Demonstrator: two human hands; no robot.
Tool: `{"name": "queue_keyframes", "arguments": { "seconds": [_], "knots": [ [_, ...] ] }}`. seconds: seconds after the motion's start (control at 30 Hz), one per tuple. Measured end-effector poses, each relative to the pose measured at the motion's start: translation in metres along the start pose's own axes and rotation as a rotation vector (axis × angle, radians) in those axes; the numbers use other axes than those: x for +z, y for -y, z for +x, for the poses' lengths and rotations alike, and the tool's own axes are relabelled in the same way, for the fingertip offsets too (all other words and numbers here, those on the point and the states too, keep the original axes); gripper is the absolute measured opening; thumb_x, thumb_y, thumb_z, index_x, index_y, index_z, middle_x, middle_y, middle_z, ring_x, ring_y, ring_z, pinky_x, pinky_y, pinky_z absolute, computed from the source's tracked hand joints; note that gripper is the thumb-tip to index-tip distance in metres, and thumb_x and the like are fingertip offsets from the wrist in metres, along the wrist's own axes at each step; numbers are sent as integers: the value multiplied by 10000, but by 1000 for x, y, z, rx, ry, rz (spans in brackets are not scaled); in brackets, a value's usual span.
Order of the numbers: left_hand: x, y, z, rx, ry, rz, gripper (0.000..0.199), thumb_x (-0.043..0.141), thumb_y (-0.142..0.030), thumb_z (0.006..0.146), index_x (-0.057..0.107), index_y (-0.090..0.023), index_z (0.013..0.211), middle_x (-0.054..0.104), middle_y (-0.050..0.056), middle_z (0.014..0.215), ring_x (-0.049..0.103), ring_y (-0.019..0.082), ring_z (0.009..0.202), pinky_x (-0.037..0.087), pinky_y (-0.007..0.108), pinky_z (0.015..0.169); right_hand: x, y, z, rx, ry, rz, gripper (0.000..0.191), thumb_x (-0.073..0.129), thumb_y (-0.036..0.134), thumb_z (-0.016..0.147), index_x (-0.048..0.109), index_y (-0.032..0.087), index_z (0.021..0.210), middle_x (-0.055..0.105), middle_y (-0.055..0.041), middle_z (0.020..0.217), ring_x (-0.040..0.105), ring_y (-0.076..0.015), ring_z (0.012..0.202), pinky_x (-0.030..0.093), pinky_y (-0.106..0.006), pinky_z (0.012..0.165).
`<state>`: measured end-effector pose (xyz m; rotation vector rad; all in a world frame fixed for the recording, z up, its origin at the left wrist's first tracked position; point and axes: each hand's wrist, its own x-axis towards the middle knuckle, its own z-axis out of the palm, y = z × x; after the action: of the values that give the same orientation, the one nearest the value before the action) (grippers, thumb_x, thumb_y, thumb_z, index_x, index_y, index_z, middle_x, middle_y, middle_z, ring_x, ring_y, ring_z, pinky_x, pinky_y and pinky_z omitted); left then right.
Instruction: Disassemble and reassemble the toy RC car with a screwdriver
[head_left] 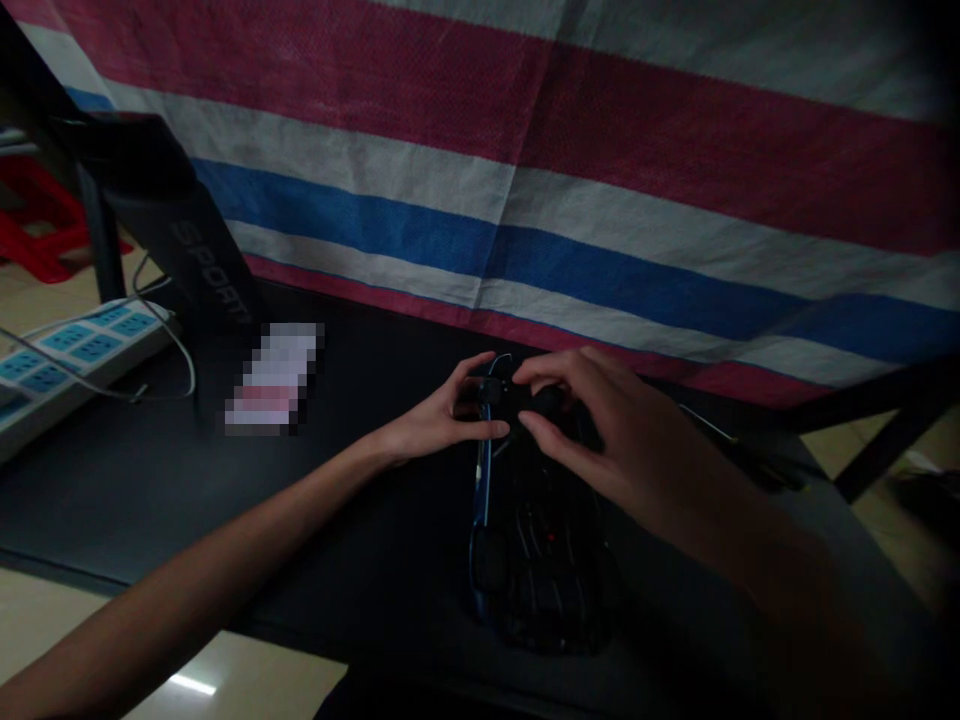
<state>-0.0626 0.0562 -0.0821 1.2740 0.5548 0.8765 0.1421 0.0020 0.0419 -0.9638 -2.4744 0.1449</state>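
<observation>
A dark toy car (pixel 536 560) with blue edging lies lengthwise on the black tabletop, its dark details hard to make out. At its far end, my left hand (pixel 442 415) grips the left side, thumb and fingers around a small black part. Opposite it, my right hand (pixel 600 420) curls its thumb and fingers around a rounded black piece (pixel 549 402), which looks like a wheel. Whether that piece is attached to the car cannot be seen. A small red spot shows on the car's middle.
On the left are a blurred-out phone-like item (pixel 274 380), a white power strip (pixel 82 350) with cables and a black "SPORT" object (pixel 199 240). Thin tools (pixel 750 455) lie right of my right hand. A striped sheet (pixel 480 200) hangs behind the table (pixel 360 540).
</observation>
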Motion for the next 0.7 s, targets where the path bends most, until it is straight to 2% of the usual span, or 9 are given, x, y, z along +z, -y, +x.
{"name": "queue_keyframes", "arguments": {
  "seconds": [0.13,0.27,0.4,0.53,0.7],
  "knots": [
    [0,-1,0,-17,10,-18,954,861,-227,790,334,-332,1578,484,145,1522,540,346,1378,376,611,1170,-7,-1,-2,-27,19,87,355,619,135,957,536,234,1287,643,-59,1177,625,-210,1088,502,-337,919],
    [0,-1,0,-26,-3,15,1001,872,-243,775,296,-295,1593,508,148,1479,537,344,1371,376,610,1169,-6,3,1,-8,30,204,366,603,58,909,575,244,1223,640,-49,1151,618,-206,1093,496,-344,950],
    [1,-2,1,12,5,51,975,871,-261,777,322,-277,1583,511,145,1468,510,346,1391,372,598,1178,-1,4,4,-4,-12,272,377,572,-8,836,602,246,1112,642,-38,1083,603,-216,1056,495,-360,927],
    [1,-5,0,22,-1,121,921,867,-308,787,375,-289,1565,527,138,1467,500,357,1397,347,614,1192,6,5,6,12,-30,358,348,520,-38,803,591,241,999,608,-13,975,591,-196,965,478,-338,859],
    [2,-6,0,6,-29,119,990,903,-322,733,380,-216,1566,541,164,1468,459,387,1431,337,597,1203,13,9,6,103,-58,501,355,437,-44,832,568,258,964,551,22,814,565,-171,768,454,-337,774]
  ]
}}
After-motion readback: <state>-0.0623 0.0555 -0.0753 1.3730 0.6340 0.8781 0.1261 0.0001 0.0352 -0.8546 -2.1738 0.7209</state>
